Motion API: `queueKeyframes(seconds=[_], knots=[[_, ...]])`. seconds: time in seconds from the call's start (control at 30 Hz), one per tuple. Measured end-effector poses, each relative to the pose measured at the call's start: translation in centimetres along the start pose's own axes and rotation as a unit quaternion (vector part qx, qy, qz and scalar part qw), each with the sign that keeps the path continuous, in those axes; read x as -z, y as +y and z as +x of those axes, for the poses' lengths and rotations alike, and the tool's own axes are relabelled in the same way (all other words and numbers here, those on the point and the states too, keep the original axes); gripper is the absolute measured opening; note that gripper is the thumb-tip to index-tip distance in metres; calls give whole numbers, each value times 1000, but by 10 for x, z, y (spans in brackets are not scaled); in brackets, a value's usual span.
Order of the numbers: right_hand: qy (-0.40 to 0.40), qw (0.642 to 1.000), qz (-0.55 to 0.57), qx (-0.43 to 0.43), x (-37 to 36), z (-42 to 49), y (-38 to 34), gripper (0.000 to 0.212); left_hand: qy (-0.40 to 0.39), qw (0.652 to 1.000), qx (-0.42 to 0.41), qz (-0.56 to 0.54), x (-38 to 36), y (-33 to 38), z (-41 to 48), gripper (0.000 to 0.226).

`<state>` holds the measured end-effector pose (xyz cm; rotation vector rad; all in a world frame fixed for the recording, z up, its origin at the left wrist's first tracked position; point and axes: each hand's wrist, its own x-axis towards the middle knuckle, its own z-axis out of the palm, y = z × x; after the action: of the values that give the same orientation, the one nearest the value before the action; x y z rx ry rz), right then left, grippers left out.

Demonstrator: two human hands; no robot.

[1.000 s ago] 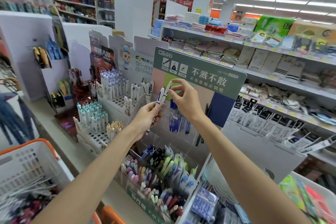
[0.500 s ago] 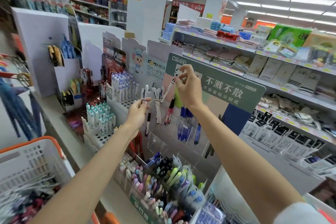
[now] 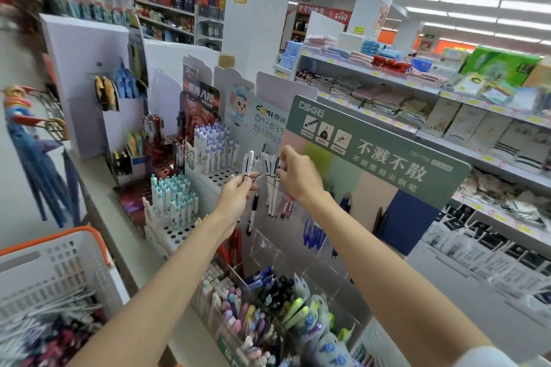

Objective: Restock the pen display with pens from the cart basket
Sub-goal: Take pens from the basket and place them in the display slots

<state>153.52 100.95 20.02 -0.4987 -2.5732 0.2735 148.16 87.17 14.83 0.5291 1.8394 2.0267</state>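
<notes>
Cart basket [image 3: 44, 271] btm-left, pen display [image 3: 387, 158] at ctr, shelves [image 3: 447, 92] behind it on rt.

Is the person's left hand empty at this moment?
No, the left hand pinches a slim white plastic pen with a dark band, its top pointing up.

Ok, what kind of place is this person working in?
A shop, most likely the stationery section of a supermarket: tiered pen displays packed with pens, price-tagged shelves stacked with folded towels, and an orange-rimmed cart basket alongside.
</notes>
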Motion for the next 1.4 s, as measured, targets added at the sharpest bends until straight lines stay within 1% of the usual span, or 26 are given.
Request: queueKeyframes(seconds=[0.1,0.17,0.23,0.3,0.4,0.47,0.53,0.6,0.67,0.73,0.8,0.87,0.9,0.93,1.0,1.2,1.4], knots=[[-13,1000,-12,5,-1,1,0,15,-23,1000,7,15,0,-5,-2,32],[7,1000,-7,13,7,3,-1,22,-32,999,7,21,-1,-6,-3,32],[47,998,31,14,19,4,-1,26,-36,999,3,12,-1,-5,-3,28],[76,992,101,6,33,3,-3,25,-37,999,-6,1,-4,-1,-5,24],[57,980,190,5,45,-5,-6,18,-50,998,-18,-14,-13,6,-7,20],[31,977,209,20,46,-13,-9,20,-73,997,-24,-12,-21,12,-11,20],[26,975,219,26,43,-20,-10,25,-88,996,-28,-8,-26,14,-14,23],[38,974,223,30,41,-24,-10,24,-94,995,-30,-10,-28,15,-18,24],[67,970,231,31,43,-26,-10,22,-94,995,-37,-18,-27,18,-22,21],[131,961,243,28,50,-26,-10,24,-58,997,-44,-11,-22,21,-23,22],[202,945,256,23,57,-22,-9,26,23,999,-37,-15,-13,19,-20,31],[244,937,251,18,61,-16,-7,24,107,994,-20,-30,-3,17,-19,29],[252,939,235,18,61,-14,-7,23,139,989,-11,-40,3,15,-19,25],[251,944,213,18,59,-13,-6,21,160,986,-3,-50,8,15,-19,22],[233,957,174,20,52,-12,-5,19,170,983,14,-62,16,12,-22,20],[162,978,128,10,27,-13,-4,18,162,985,29,-42,32,7,-28,27],[79,995,64,-9,11,-12,-6,11,157,986,40,-47,40,2,-31,27]])
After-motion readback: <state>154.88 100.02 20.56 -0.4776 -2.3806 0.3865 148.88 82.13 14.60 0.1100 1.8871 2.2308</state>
